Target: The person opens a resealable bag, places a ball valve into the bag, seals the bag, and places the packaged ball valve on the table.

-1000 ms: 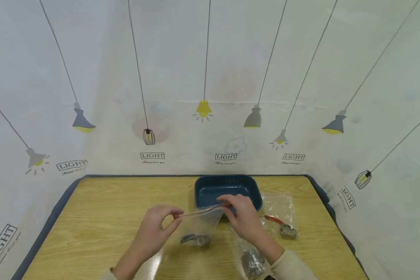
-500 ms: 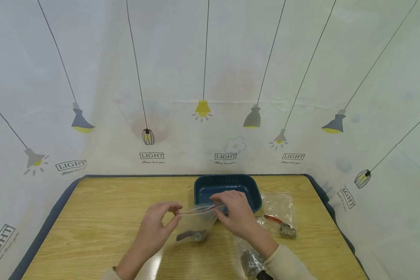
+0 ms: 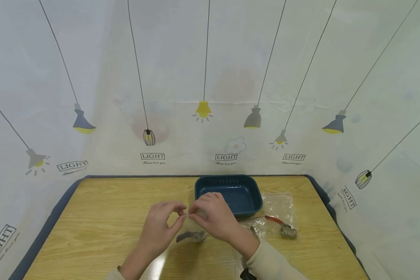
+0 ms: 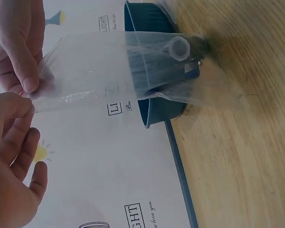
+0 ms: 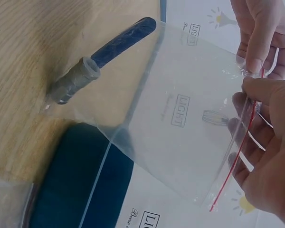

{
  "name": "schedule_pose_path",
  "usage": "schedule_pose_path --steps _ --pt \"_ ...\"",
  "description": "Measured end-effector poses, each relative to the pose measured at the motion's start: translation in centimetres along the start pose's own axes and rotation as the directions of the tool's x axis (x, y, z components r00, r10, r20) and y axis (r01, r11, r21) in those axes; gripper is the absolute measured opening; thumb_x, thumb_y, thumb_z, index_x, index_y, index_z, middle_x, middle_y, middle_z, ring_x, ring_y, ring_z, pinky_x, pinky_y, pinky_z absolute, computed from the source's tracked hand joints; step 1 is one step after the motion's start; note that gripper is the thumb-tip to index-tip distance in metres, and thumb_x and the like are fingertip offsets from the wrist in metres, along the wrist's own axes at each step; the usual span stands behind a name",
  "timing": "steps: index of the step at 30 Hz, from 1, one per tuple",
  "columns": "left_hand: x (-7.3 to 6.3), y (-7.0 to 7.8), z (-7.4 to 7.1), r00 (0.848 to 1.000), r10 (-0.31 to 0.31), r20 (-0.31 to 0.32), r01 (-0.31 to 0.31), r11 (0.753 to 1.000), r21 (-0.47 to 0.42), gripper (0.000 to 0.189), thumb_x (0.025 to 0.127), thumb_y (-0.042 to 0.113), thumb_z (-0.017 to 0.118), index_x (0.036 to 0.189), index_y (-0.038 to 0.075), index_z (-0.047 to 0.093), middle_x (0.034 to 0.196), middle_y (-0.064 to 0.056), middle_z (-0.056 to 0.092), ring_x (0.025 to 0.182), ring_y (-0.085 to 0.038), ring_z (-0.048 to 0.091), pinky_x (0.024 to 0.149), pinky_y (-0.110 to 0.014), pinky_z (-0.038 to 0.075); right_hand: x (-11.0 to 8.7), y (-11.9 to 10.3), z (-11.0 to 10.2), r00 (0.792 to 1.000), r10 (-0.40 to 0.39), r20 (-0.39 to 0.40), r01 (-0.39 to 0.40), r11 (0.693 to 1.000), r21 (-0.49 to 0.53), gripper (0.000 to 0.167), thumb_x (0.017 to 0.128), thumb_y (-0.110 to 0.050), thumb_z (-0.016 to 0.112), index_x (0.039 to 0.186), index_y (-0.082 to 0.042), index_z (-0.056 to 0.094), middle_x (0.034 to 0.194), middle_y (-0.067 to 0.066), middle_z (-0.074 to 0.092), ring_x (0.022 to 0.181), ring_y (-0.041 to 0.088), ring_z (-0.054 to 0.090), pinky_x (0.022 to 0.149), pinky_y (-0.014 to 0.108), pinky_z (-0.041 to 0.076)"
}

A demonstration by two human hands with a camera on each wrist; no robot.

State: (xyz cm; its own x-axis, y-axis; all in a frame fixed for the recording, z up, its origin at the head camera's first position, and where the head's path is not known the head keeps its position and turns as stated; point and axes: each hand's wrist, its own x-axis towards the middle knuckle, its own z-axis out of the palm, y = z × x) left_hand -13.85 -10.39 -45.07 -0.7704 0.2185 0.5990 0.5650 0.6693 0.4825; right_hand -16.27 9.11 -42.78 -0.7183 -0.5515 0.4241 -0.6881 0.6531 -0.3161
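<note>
A clear zip bag (image 5: 180, 137) with a red seal line hangs from both hands above the table. Inside, at its bottom, lies a grey ball valve (image 5: 76, 80) with a blue lever handle (image 5: 126, 42). My left hand (image 3: 157, 227) pinches the bag's top edge at its left corner. Right beside it, my right hand (image 3: 213, 216) pinches the same seal between thumb and index finger, the fingertips of both hands nearly meeting. In the head view the right hand covers much of the bag, while the valve (image 3: 196, 236) shows below the hands.
A dark blue tray (image 3: 260, 194) stands at the table's back, behind the right hand. To its right lies another clear bag (image 3: 280, 200) with a red-handled valve (image 3: 288, 231). A further bag lies partly under the right forearm. A patterned sheet (image 3: 182, 136) rises behind the table.
My right hand has slid leftward along the bag's top edge, from its right end to beside the left hand. The left hand has stayed almost in place, still pinching its corner.
</note>
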Motion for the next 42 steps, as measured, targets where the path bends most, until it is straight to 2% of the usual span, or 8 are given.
schedule_pose_path --steps 6,11,17,21,32,42 --pt "0.2 -0.4 -0.3 0.998 0.060 0.012 -0.060 0.996 0.062 0.019 0.077 0.014 0.080 0.090 0.021 0.069 0.082 0.014 0.069 0.090 -0.011 0.064 0.085 -0.044 0.049 0.1 -0.1 0.1 0.999 0.025 0.046 -0.025 1.000 0.002 0.006 0.087 -0.030 0.072 0.088 -0.025 0.069 0.089 -0.015 0.070 0.094 0.007 0.060 0.095 0.039 0.045" --pt "0.4 -0.7 -0.7 0.995 0.088 0.050 -0.094 0.986 0.136 0.016 0.076 0.019 0.081 0.083 0.025 0.068 0.089 0.012 0.067 0.096 -0.016 0.063 0.086 -0.045 0.047 0.1 -0.1 0.3 0.999 0.021 0.049 -0.020 1.000 -0.017 0.006 0.087 -0.030 0.073 0.088 -0.026 0.069 0.088 -0.016 0.069 0.094 0.007 0.060 0.095 0.039 0.045" --pt "0.8 -0.9 -1.1 0.985 0.157 0.075 -0.170 0.962 0.213 0.016 0.074 0.021 0.082 0.078 0.024 0.067 0.095 0.007 0.065 0.105 -0.020 0.060 0.090 -0.044 0.043 0.1 -0.3 0.8 0.999 -0.033 -0.033 0.029 0.993 -0.115 0.008 0.085 -0.032 0.074 0.086 -0.029 0.067 0.099 -0.012 0.067 0.100 0.009 0.061 0.094 0.039 0.044" --pt "1.0 -0.9 -1.2 0.980 0.184 0.082 -0.198 0.951 0.238 0.016 0.074 0.021 0.082 0.076 0.024 0.066 0.097 0.006 0.065 0.108 -0.021 0.059 0.092 -0.044 0.043 0.1 -0.5 1.2 0.993 -0.079 -0.088 0.064 0.985 -0.159 0.008 0.086 -0.033 0.074 0.087 -0.030 0.067 0.103 -0.011 0.065 0.102 0.009 0.060 0.094 0.037 0.042" --pt "1.3 -0.8 -1.7 0.969 0.233 0.089 -0.248 0.928 0.279 0.017 0.073 0.021 0.083 0.073 0.023 0.066 0.096 0.005 0.066 0.111 -0.023 0.059 0.092 -0.046 0.044 0.3 -1.0 1.7 0.990 -0.077 -0.122 0.054 0.982 -0.182 0.005 0.086 -0.030 0.073 0.088 -0.031 0.068 0.096 -0.014 0.067 0.100 0.008 0.059 0.094 0.035 0.041" --pt "1.4 -0.8 -1.8 0.955 0.291 0.059 -0.295 0.909 0.295 0.013 0.072 0.020 0.082 0.072 0.021 0.069 0.093 0.005 0.067 0.112 -0.025 0.060 0.091 -0.046 0.044 0.4 -1.3 1.8 0.986 -0.090 -0.141 0.061 0.979 -0.197 0.006 0.085 -0.030 0.074 0.088 -0.029 0.069 0.090 -0.015 0.069 0.097 0.008 0.059 0.093 0.036 0.043"
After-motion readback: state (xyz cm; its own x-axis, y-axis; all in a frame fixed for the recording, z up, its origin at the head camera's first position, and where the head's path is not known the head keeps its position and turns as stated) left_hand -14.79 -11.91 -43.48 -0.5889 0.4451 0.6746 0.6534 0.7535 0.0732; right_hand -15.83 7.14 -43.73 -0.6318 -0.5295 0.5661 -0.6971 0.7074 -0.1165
